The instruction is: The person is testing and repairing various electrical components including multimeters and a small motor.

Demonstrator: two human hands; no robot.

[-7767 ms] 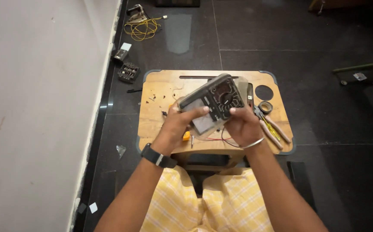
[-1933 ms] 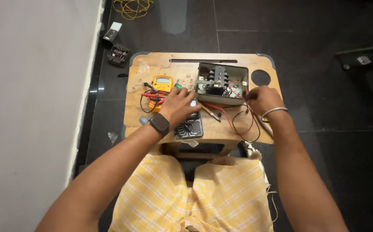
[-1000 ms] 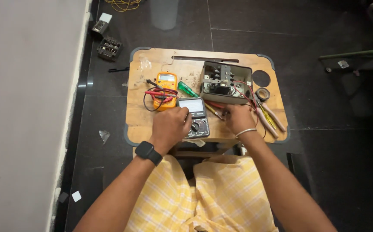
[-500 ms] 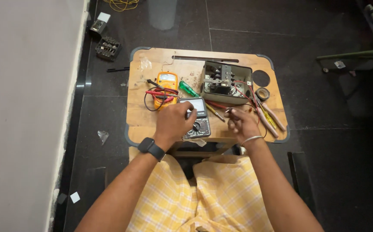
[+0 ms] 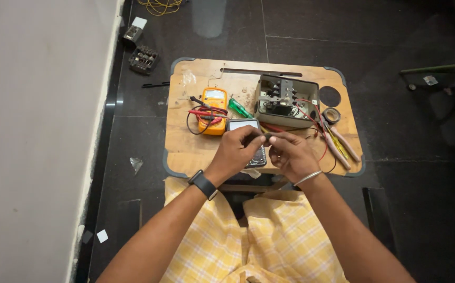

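Small part: a thin dark piece (image 5: 263,137), maybe a probe tip or wire end, pinched between both hands just above the grey meter (image 5: 248,137) on the wooden lap table (image 5: 185,149).

What changed: a second ago the hands were apart at the meter; now they've met over it, so both are busy with this one bit.

Left hand (image 5: 235,151): fingers curled, pinching the piece.

Right hand (image 5: 290,154): same, gripping the other end.

Nearby: orange multimeter (image 5: 212,110), green screwdriver (image 5: 239,108), open switch box (image 5: 286,100).

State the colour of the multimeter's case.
Orange, plastic-cased handheld multimeter, clearest in the head view.
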